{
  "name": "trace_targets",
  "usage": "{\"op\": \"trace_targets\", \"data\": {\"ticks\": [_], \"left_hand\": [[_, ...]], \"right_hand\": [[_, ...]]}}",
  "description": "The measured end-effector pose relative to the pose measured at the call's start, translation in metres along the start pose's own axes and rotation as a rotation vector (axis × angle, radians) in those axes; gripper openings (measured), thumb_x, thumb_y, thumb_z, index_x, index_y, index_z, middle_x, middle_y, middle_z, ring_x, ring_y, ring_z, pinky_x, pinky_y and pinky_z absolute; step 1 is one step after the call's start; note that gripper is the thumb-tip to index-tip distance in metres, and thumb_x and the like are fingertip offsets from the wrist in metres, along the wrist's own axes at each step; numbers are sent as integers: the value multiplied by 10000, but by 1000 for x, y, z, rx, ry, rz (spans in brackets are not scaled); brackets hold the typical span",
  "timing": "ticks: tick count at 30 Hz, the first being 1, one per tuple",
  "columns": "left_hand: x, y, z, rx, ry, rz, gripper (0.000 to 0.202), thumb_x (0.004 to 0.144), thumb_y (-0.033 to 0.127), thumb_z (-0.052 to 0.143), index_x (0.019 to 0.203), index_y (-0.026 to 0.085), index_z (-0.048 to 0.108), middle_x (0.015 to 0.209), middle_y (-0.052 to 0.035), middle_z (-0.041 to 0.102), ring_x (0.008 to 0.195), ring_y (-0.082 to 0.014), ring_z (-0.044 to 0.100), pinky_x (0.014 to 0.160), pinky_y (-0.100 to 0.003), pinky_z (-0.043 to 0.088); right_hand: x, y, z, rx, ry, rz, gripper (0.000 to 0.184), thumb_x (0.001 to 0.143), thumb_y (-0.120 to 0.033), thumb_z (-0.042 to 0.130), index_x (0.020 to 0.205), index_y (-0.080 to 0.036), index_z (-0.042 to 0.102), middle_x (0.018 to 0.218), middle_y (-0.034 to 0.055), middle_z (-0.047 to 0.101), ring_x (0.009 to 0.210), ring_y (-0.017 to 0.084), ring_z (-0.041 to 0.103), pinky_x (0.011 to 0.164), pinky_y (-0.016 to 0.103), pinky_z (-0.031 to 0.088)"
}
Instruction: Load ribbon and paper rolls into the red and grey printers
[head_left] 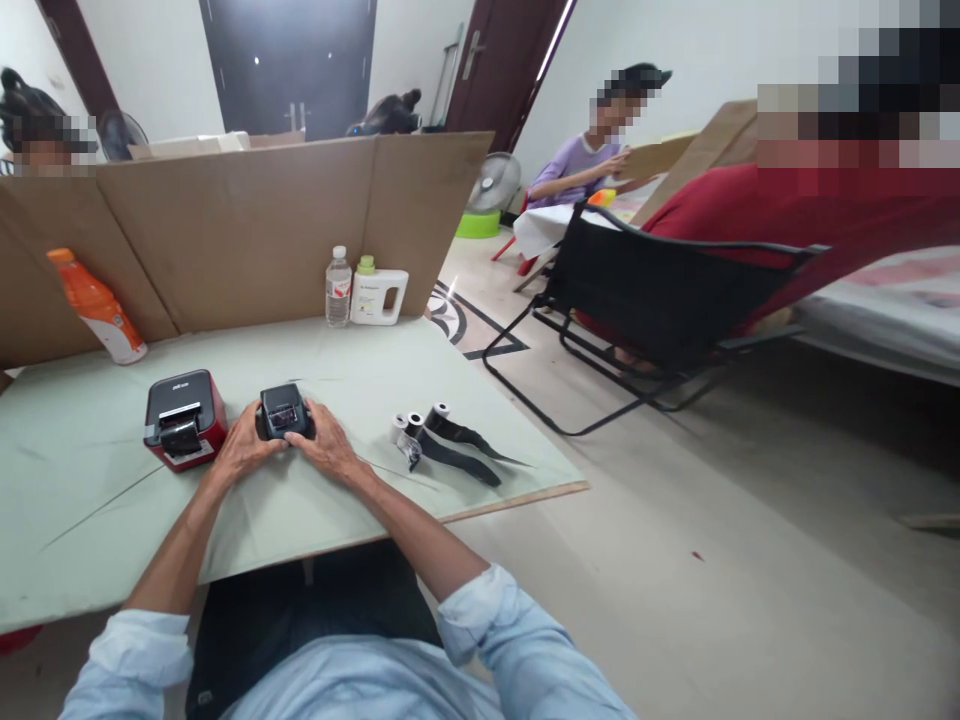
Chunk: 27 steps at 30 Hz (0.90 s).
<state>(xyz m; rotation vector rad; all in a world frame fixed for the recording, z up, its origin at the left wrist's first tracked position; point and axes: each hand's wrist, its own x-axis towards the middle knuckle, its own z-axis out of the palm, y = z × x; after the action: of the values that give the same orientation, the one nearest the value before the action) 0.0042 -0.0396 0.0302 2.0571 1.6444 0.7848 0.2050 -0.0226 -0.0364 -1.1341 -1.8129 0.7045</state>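
Both hands grip a small black portable printer [283,408] just above or on the table; I cannot tell whether it touches the surface. My left hand [244,447] wraps its left side, and my right hand [328,444] wraps its right side, thumbs near the front edge. Left of them stands a larger red and black receipt printer [185,415] with a dark strip at its front. To the right lie several small paper rolls [415,425], two with long dark strips [461,462] trailing to the right, and a crumpled clear wrapper beside them.
On the pale green table [315,515], an orange bottle [97,305] leans against a cardboard screen [247,235]. A water bottle [339,290] and a white jug [379,298] stand at the back. A black folding chair [637,290] and seated people are to the right.
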Motion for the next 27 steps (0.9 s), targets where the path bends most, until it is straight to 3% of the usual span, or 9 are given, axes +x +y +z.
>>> {"op": "trace_targets", "data": {"ticks": [4, 11, 17, 23, 27], "left_hand": [[15, -12, -3, -54, -56, 81, 989, 660, 464, 872, 1494, 116, 469, 1503, -201, 572, 1381, -370, 566, 1180, -478, 452], [20, -44, 3, 9, -30, 47, 1165, 624, 473, 888, 1588, 104, 347, 1667, -255, 362, 1562, -413, 341, 1286, -550, 286], [23, -47, 3, 8, -69, 71, 1165, 626, 474, 898, 1597, 127, 356, 1681, -244, 349, 1572, -409, 327, 1294, -559, 264], [13, -37, 1, -97, -40, 69, 822, 817, 482, 752, 1537, 178, 493, 1699, -195, 345, 1589, -353, 315, 1259, -527, 351], [14, -30, 2, -128, 9, 52, 600, 811, 399, 755, 1371, 204, 662, 1665, -169, 414, 1556, -361, 374, 1150, -525, 491]], "right_hand": [[-1, 1, -2, 12, -12, -33, 827, 870, -446, 764, 1568, -158, 427, 1434, 188, 591, 1349, 324, 551, 1164, 499, 440], [-3, 3, -1, 27, 11, -68, 721, 878, -393, 756, 1519, -189, 496, 1386, 169, 614, 1281, 308, 582, 1116, 484, 476], [-4, 2, -3, 23, 3, -87, 684, 893, -376, 730, 1500, -157, 506, 1368, 167, 617, 1266, 290, 583, 1119, 457, 476], [-3, 3, -1, -6, 4, -67, 684, 899, -367, 718, 1511, -155, 498, 1397, 179, 602, 1292, 299, 574, 1138, 473, 465], [-4, 4, 0, -12, 11, -77, 700, 904, -363, 717, 1535, -182, 474, 1402, 174, 604, 1296, 303, 572, 1135, 484, 466]]}}
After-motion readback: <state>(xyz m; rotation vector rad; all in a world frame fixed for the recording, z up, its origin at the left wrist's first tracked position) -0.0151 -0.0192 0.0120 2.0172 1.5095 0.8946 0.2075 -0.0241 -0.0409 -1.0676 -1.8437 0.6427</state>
